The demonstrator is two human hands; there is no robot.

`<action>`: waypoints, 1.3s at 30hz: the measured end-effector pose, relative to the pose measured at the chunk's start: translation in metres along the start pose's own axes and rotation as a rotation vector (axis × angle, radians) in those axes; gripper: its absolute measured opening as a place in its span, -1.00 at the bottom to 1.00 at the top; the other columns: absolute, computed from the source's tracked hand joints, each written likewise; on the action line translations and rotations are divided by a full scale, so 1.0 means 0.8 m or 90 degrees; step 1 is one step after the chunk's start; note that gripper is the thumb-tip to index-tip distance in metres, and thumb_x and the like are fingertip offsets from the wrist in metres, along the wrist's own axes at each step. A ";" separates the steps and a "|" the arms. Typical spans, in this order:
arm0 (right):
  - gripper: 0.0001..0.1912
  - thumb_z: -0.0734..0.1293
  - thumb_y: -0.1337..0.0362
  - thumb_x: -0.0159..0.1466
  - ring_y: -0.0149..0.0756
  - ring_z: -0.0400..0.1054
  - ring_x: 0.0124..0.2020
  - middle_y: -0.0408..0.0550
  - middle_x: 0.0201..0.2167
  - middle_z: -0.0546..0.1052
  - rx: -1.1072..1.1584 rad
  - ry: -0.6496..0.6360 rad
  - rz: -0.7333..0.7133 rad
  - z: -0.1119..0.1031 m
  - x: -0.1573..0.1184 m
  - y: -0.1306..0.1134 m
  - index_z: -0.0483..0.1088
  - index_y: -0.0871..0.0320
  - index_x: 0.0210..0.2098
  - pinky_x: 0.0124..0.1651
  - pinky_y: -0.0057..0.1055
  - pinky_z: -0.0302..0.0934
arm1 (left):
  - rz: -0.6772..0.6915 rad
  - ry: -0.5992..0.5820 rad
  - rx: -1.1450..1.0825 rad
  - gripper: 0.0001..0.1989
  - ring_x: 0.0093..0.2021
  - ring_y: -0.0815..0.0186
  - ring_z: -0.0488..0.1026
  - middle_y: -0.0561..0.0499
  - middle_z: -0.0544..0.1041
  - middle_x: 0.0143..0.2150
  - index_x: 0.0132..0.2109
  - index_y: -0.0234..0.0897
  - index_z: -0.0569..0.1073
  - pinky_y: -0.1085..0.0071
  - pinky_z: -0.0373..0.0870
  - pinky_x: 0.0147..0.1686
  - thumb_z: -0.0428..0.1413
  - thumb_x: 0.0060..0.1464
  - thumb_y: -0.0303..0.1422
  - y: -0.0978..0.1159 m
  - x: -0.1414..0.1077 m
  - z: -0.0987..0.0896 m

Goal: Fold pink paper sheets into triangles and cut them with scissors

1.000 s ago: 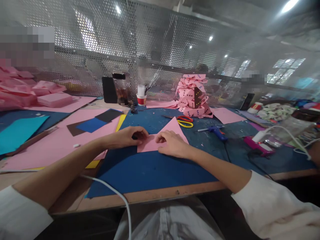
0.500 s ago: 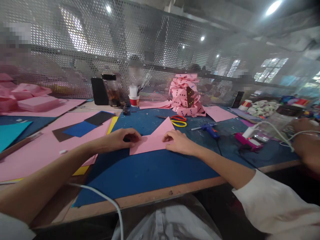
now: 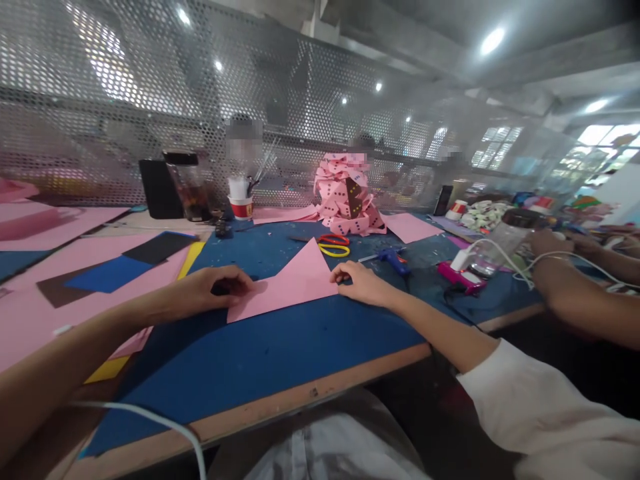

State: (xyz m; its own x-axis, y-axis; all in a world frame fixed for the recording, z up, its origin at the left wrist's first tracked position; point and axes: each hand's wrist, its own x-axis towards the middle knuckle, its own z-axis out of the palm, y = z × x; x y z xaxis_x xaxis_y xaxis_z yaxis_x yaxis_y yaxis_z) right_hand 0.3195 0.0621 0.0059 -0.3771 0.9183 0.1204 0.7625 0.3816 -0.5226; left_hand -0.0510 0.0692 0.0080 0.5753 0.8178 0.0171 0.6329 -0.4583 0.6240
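A pink sheet of folded paper (image 3: 295,280) lies on the blue mat before me, one pointed corner rising toward the back. At its left end my left hand (image 3: 225,288) is closed, thumb and fingertips gripping the edge. My right hand (image 3: 364,283) pinches the right end with curled fingers. Behind the paper lie red-and-yellow-handled scissors (image 3: 334,245), and right of them a blue glue gun (image 3: 395,260).
Coloured sheets (image 3: 110,275) lie on pink paper at left. A jar (image 3: 190,187), a paper cup (image 3: 241,207) and a pink paper stack with dots (image 3: 345,193) stand at the back. A magenta device (image 3: 461,277) and another person's arm (image 3: 575,287) are at right.
My right hand has slid right along the paper to its right end, baring more of the sheet. My left hand keeps its hold. The view has turned right.
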 end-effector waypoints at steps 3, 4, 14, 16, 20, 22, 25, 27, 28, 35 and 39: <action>-0.73 0.35 0.48 0.12 -0.25 0.40 -0.07 -0.06 -0.13 0.54 0.024 -0.001 -0.002 -0.001 0.000 0.009 0.51 0.12 -0.21 0.03 -0.32 0.22 | -0.005 -0.001 -0.011 -0.66 0.01 0.10 0.52 -0.06 0.61 -0.04 -0.02 -0.21 0.55 0.29 0.42 0.05 0.18 0.10 -0.16 0.000 -0.001 0.000; -0.72 0.35 0.50 0.12 -0.26 0.41 -0.07 -0.06 -0.13 0.54 0.033 -0.003 -0.002 -0.002 0.001 0.011 0.51 0.12 -0.20 0.03 -0.34 0.23 | -0.006 -0.003 -0.008 -0.67 0.00 0.11 0.52 -0.05 0.61 -0.04 -0.02 -0.22 0.55 0.30 0.41 0.04 0.17 0.12 -0.17 0.000 -0.001 -0.001; -0.66 0.34 0.36 0.29 -0.20 0.38 0.11 0.08 0.07 0.52 0.046 0.027 -0.077 -0.022 0.010 -0.009 0.46 0.17 0.07 0.20 -0.23 0.20 | -0.051 0.098 -0.005 -0.61 0.04 0.11 0.46 0.00 0.57 0.02 0.04 -0.19 0.48 0.21 0.39 0.09 0.11 0.25 -0.03 0.022 -0.008 0.006; -0.57 0.38 0.25 0.30 -0.10 0.26 0.26 0.09 0.20 0.46 -0.020 0.022 -0.150 -0.020 0.017 -0.013 0.43 0.12 0.16 0.31 -0.12 0.08 | -0.044 0.135 0.051 -0.52 0.14 0.04 0.40 -0.05 0.52 0.14 0.13 -0.17 0.46 0.13 0.31 0.18 0.11 0.24 0.02 0.027 -0.009 0.012; -0.37 0.42 0.04 0.28 0.05 0.16 0.34 0.09 0.30 0.38 -0.083 -0.053 -0.201 -0.011 0.029 -0.012 0.33 0.08 0.29 0.34 0.02 0.01 | -0.015 0.141 0.158 -0.35 0.32 -0.07 0.24 -0.13 0.42 0.29 0.27 -0.12 0.40 0.01 0.14 0.32 0.17 0.15 0.08 0.025 -0.009 0.027; -0.35 0.41 -0.03 0.28 0.07 0.14 0.36 0.09 0.31 0.37 -0.088 -0.074 -0.195 -0.006 0.031 -0.008 0.34 0.07 0.28 0.35 0.04 -0.02 | -0.018 0.146 0.184 -0.34 0.34 -0.07 0.22 -0.13 0.40 0.31 0.28 -0.10 0.39 -0.02 0.13 0.33 0.18 0.13 0.08 0.023 -0.010 0.033; -0.40 0.39 -0.06 0.30 0.00 0.15 0.35 0.07 0.30 0.38 -0.065 -0.074 -0.195 -0.001 0.029 -0.005 0.38 0.06 0.24 0.35 -0.01 0.01 | -0.017 0.145 0.183 -0.39 0.34 -0.03 0.24 -0.12 0.41 0.30 0.27 -0.09 0.40 0.02 0.16 0.33 0.19 0.16 0.05 0.024 -0.014 0.035; -0.45 0.40 -0.01 0.30 -0.04 0.20 0.31 0.04 0.26 0.41 -0.050 -0.054 -0.189 0.003 0.027 -0.004 0.40 0.06 0.20 0.35 -0.04 0.02 | -0.012 0.147 0.176 -0.44 0.32 -0.01 0.27 -0.11 0.43 0.27 0.23 -0.09 0.42 0.06 0.20 0.31 0.19 0.17 0.02 0.029 -0.016 0.035; -0.46 0.41 0.01 0.29 -0.04 0.21 0.29 0.04 0.25 0.42 -0.044 -0.044 -0.175 0.006 0.026 -0.002 0.41 0.05 0.20 0.34 -0.05 0.04 | -0.012 0.152 0.173 -0.46 0.31 0.01 0.28 -0.11 0.44 0.26 0.23 -0.10 0.42 0.08 0.22 0.30 0.20 0.17 0.00 0.032 -0.016 0.035; -0.52 0.40 0.12 0.29 0.00 0.32 0.21 0.05 0.18 0.45 -0.011 -0.007 -0.151 0.030 0.022 0.015 0.39 -0.03 0.18 0.26 0.01 0.20 | -0.016 0.152 0.090 -0.52 0.23 0.10 0.37 -0.07 0.47 0.21 0.21 -0.05 0.42 0.18 0.32 0.23 0.25 0.17 -0.15 0.038 -0.020 0.035; -0.52 0.39 0.17 0.27 -0.03 0.42 0.12 0.00 0.11 0.50 -0.009 0.018 -0.193 0.038 0.018 0.022 0.38 -0.13 0.19 0.14 -0.11 0.36 | -0.041 0.147 0.009 -0.56 0.13 0.14 0.45 -0.04 0.51 0.15 0.18 0.00 0.45 0.24 0.39 0.14 0.25 0.17 -0.21 0.038 -0.023 0.034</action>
State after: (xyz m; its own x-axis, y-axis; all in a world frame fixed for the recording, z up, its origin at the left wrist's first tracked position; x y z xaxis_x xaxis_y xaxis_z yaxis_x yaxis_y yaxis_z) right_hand 0.3118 0.0790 -0.0274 -0.5746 0.7644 0.2924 0.6247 0.6404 -0.4468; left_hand -0.0285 0.0305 0.0055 0.4004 0.9028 0.1568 0.6723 -0.4057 0.6192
